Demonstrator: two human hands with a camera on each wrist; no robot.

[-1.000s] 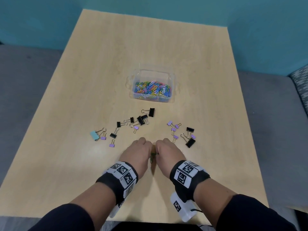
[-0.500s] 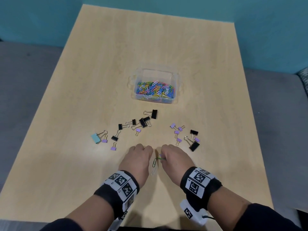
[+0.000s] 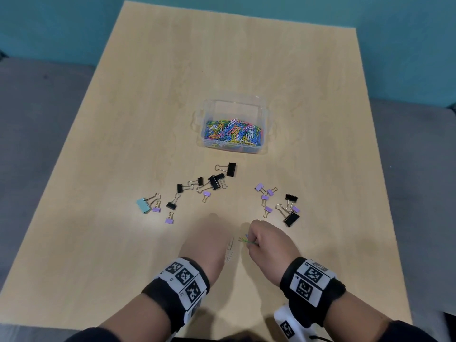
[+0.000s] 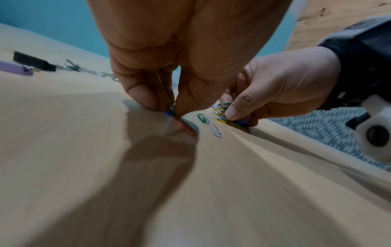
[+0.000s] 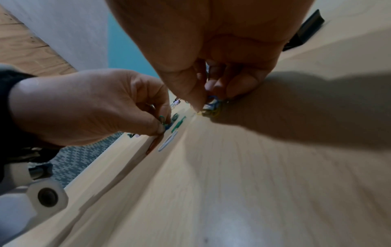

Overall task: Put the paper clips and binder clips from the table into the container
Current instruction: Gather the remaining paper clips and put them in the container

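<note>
My left hand (image 3: 209,239) and right hand (image 3: 259,240) are low on the near part of the table, knuckles up. In the left wrist view the left hand (image 4: 171,108) pinches a blue and a green paper clip against the wood. The right hand (image 4: 232,117) pinches a small bunch of yellow, green and blue paper clips (image 5: 211,104). A loose green clip (image 4: 202,118) and a white clip (image 4: 216,131) lie between the hands. The clear container (image 3: 266,112), holding many coloured paper clips, stands beyond the hands at mid-table.
Black binder clips (image 3: 214,180) lie scattered between the hands and the container. More lie to the right with small purple ones (image 3: 265,197). A teal binder clip (image 3: 143,205) sits at the left. The table's near edge is close behind my wrists.
My hands have drawn apart from touching. The right hand now shows coloured clips in its pinch, and a white paper clip lies uncovered between the hands.
</note>
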